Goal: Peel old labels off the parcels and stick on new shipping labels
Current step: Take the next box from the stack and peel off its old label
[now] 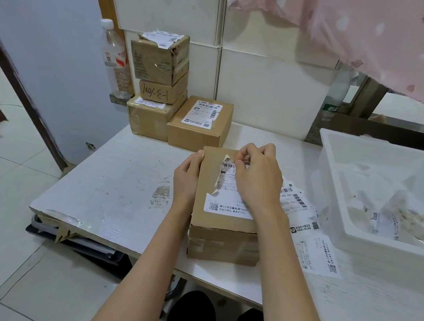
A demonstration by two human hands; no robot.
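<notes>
A brown cardboard parcel (220,231) lies on the white table in front of me. Its white old label (227,202) is torn and curled up along the left and top edges. My left hand (186,178) grips the parcel's left side, thumb on the top edge. My right hand (256,177) lies over the label and pinches its upper part near the top of the box. Loose new shipping labels (311,238) lie fanned on the table just right of the parcel, partly under my right forearm.
More parcels are stacked at the table's back left (160,72), one labelled box (199,123) beside them. A white plastic bin (383,244) with peeled label scraps stands at the right. A water bottle (113,58) stands behind the stack. The table edge (83,224) is near left.
</notes>
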